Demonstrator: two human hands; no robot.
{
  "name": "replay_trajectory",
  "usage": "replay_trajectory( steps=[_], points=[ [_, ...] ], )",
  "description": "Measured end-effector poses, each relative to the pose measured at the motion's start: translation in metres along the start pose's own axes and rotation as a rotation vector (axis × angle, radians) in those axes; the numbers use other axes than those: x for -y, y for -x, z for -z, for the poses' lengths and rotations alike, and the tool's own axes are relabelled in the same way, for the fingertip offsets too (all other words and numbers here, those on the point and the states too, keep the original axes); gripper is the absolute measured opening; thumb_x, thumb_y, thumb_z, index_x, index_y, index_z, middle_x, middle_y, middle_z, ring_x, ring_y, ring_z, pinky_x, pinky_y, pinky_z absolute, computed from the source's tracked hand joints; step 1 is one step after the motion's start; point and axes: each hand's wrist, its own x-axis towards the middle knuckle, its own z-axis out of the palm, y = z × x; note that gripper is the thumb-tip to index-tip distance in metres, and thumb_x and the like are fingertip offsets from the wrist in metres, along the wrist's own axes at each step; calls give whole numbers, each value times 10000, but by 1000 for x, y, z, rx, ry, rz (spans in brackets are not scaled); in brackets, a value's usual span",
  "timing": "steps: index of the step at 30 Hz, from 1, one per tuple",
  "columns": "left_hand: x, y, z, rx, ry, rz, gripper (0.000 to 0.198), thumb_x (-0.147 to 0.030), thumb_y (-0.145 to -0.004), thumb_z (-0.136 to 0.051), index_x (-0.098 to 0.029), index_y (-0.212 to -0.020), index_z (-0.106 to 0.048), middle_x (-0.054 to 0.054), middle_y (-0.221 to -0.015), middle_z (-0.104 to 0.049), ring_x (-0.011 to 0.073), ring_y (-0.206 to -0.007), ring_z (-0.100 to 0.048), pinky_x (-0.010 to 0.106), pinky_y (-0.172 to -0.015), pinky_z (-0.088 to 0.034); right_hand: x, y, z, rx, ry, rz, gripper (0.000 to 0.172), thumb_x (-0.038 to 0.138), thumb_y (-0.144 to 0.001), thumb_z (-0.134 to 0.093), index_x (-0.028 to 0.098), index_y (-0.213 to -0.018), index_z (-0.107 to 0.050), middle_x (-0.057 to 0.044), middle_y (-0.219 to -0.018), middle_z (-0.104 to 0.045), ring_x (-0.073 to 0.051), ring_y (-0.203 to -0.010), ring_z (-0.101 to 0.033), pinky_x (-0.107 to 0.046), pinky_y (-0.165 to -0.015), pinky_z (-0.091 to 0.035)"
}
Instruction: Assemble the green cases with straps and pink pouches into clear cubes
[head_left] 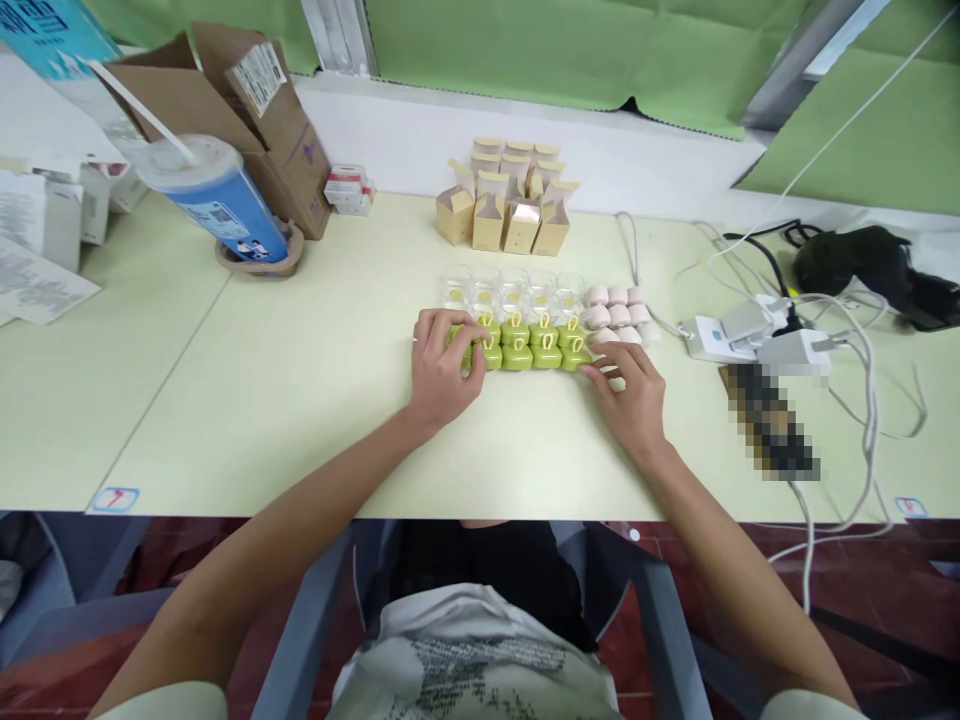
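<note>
Two rows of small green pieces with pale yellow loops on top (517,353) lie side by side on the table in front of me. My left hand (448,368) is at their left end, fingers curled over and around the leftmost pieces and partly hiding them. At the right end, my right hand (628,392) has its thumb and forefinger against the front corner piece. Behind the green rows stands a row of clear plastic cups (513,290), each with something yellow at its bottom. Rows of pale pink round pieces (619,316) sit just beyond my right fingers.
Several open small cardboard boxes (504,215) stand near the wall. A blue drink cup (229,205) in a holder and a brown carton (281,140) are at the left. A power strip (724,338) with white cables lies on the table (285,420) at the right.
</note>
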Motion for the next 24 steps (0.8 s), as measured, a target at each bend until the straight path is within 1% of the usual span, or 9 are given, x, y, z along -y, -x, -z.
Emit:
replay_trajectory(
  steps=[3, 6, 9, 12, 14, 16, 19, 21, 24],
  points=[
    [-1, -2, 2, -11, 6, 37, 164, -124, -999, -613, -248, -1046, -710, 77, -1071, -690, 266, -1082, -630, 446, -954, -552, 2, -2, 2, -45, 51, 66, 243, 385, -1100, -688, 238, -1276, -768, -129, -1232, -751, -246, -960, -789, -414, -772, -694],
    [7, -7, 8, -59, 34, 168, 105, -187, -1007, -649, -251, -1064, -710, 71, -1106, -688, 262, -1140, -640, 462, -1039, -539, 8, -13, 3, -59, 128, 241, 198, 347, -1094, -701, 256, -1254, -773, -135, -1232, -761, -292, -1102, -754, -451, -857, -658],
    [26, -9, 11, -153, 141, 397, 102, -244, -1004, -669, -257, -1102, -697, 78, -1172, -668, 258, -1217, -632, 435, -1078, -525, 14, -29, -1, 57, 162, 389, 179, 381, -1081, -723, 274, -1211, -782, -134, -1275, -768, -310, -1141, -727, -500, -942, -614],
    [46, -5, 5, -222, 282, 684, 104, -295, -996, -686, -264, -1092, -662, 68, -1215, -661, 238, -1191, -621, 398, -1072, -511, 16, -39, -10, 166, 172, 423, 216, 457, -1070, -729, 285, -1187, -784, -133, -1318, -769, -348, -1234, -693, -547, -987, -578],
    [55, 0, -2, -227, 350, 827, 109, -309, -990, -684, -266, -1084, -649, 56, -1219, -661, 219, -1151, -614, 388, -1099, -499, 15, -39, -17, 182, 162, 428, 225, 472, -1061, -741, 287, -1182, -782, -130, -1322, -773, -355, -1259, -681, -557, -1003, -568],
    [61, 4, -9, -217, 375, 878, 112, -327, -1000, -674, -269, -1092, -645, 51, -1226, -657, 210, -1162, -612, 385, -1131, -493, 13, -37, -20, 169, 152, 430, 220, 460, -1057, -750, 290, -1194, -778, -125, -1323, -774, -348, -1246, -681, -557, -1016, -565],
    [62, 7, -13, -182, 390, 857, 165, -395, -1032, -669, -283, -1151, -647, 59, -1307, -651, 218, -1276, -609, 390, -1198, -486, 13, -33, -20, 122, 143, 406, 237, 439, -1056, -742, 298, -1245, -768, -128, -1337, -765, -351, -1246, -681, -573, -1043, -561],
    [61, 7, -14, -141, 439, 842, 262, -490, -1049, -674, -298, -1227, -647, 66, -1399, -638, 232, -1394, -585, 399, -1269, -460, 14, -33, -18, 57, 118, 375, 250, 422, -1061, -722, 299, -1275, -758, -134, -1338, -756, -351, -1251, -686, -582, -1064, -563],
    [60, 5, -14, -78, 554, 859, 490, -679, -1040, -667, -325, -1377, -624, 71, -1560, -589, 255, -1563, -512, 407, -1354, -409, 17, -35, -12, -99, 68, 276, 232, 387, -1095, -648, 286, -1279, -746, -136, -1305, -753, -334, -1232, -706, -573, -1073, -579]
  ],
)
